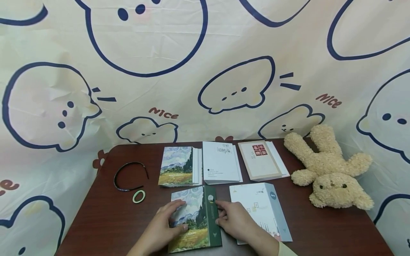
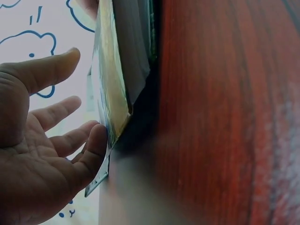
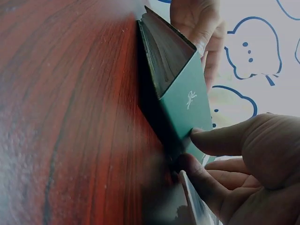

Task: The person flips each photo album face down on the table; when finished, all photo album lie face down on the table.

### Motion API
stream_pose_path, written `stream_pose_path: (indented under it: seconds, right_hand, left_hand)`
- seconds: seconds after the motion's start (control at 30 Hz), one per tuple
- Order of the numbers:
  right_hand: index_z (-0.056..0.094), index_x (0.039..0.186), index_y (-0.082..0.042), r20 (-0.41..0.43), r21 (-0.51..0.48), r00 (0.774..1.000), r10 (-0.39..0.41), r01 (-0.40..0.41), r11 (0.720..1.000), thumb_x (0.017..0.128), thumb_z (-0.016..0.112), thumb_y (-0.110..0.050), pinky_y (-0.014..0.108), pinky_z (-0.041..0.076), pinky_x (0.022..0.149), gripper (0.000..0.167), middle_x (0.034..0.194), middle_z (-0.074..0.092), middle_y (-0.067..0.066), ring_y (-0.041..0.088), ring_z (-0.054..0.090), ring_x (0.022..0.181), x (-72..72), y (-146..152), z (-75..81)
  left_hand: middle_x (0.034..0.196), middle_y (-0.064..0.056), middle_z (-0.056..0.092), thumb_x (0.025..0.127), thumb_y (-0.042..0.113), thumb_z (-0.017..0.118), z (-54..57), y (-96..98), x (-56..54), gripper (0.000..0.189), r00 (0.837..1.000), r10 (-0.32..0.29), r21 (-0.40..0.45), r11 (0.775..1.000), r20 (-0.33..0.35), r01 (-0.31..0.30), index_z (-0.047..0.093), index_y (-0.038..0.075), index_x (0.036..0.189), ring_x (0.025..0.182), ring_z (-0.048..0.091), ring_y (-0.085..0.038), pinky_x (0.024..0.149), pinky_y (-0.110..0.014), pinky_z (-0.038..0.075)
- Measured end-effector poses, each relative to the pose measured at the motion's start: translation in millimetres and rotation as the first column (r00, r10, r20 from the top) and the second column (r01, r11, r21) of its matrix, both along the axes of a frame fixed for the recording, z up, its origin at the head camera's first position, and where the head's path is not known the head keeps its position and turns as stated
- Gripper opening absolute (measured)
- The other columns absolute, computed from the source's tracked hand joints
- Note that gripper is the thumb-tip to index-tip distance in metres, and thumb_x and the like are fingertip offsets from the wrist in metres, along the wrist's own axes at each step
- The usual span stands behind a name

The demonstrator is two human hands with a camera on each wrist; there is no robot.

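A painted-landscape photo album point(image 1: 189, 217) with a green spine lies flat on the table between both hands. My left hand point(image 1: 164, 224) is at its left side, thumb and forefinger reaching over the cover; the left wrist view shows the loosely spread fingers close to the album's edge point(image 2: 110, 79). From the right, my right hand point(image 1: 238, 220) has its thumb and forefinger tips at the green spine point(image 3: 190, 93). A pale album with a blue-grey spine point(image 1: 278, 213) lies just right of it, partly covered by the right hand and forearm.
Behind stand a matching landscape album point(image 1: 176, 165), a white album point(image 1: 221, 163) and a cream album point(image 1: 259, 160), side by side. A black headband point(image 1: 116, 177) and a pale green ring point(image 1: 134, 198) lie at left. A teddy bear point(image 1: 330, 167) occupies the right end.
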State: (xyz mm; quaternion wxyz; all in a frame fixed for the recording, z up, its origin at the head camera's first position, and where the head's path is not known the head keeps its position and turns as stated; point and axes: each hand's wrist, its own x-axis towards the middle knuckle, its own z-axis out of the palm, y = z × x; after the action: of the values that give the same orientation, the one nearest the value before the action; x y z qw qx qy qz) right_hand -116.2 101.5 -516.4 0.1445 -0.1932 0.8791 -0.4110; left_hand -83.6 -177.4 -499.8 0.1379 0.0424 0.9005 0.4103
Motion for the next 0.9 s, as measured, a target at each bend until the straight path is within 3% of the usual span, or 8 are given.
stream_pose_path:
  seconds: [0.17,0.27,0.47,0.9]
  right_hand:
    - [0.059,0.141,0.005,0.008,0.019,1.000,-0.007,0.007,1.000,0.085,0.083,-0.012,0.023,0.055,0.067,0.063,0.090,0.071,-0.004,-0.001,0.064,0.078,-1.6,-2.7,0.7]
    - [0.059,0.141,0.005,0.021,0.004,1.000,-0.004,0.004,1.000,0.085,0.084,-0.012,0.023,0.056,0.067,0.064,0.098,0.073,-0.001,-0.001,0.064,0.079,-3.1,-2.8,2.1]
    - [0.058,0.141,0.006,0.038,-0.066,0.999,0.001,0.002,0.998,0.084,0.085,-0.012,0.022,0.057,0.069,0.065,0.120,0.072,0.011,0.002,0.068,0.085,-7.0,-2.2,6.6]
    - [0.056,0.147,-0.004,0.014,-0.116,1.000,0.000,0.002,0.993,0.090,0.083,-0.019,0.024,0.058,0.077,0.066,0.126,0.069,0.004,0.011,0.070,0.097,-16.9,-14.1,11.0]
  left_hand:
    - [0.155,-0.012,0.048,0.084,0.033,0.088,-1.0,-1.6,-0.2,0.067,1.000,0.006,0.038,0.999,0.009,-0.007,0.060,0.027,0.145,0.110,0.053,-0.029,0.077,-0.043,0.049]
    - [0.154,-0.014,0.047,0.087,0.029,0.086,-2.4,-3.5,-1.2,0.065,1.000,0.015,0.095,0.995,0.013,-0.016,0.059,0.025,0.146,0.102,0.054,-0.025,0.076,-0.040,0.050]
    - [0.154,-0.011,0.047,0.089,0.027,0.085,-2.4,-4.8,-3.3,0.063,0.999,0.044,0.171,0.984,0.007,-0.044,0.059,0.024,0.146,0.121,0.056,-0.030,0.084,-0.040,0.055]
    - [0.145,-0.003,0.054,0.088,0.017,0.086,3.2,-11.0,-10.7,0.061,0.985,0.163,0.124,0.980,-0.063,-0.154,0.062,0.023,0.143,0.118,0.060,-0.025,0.092,-0.044,0.055]
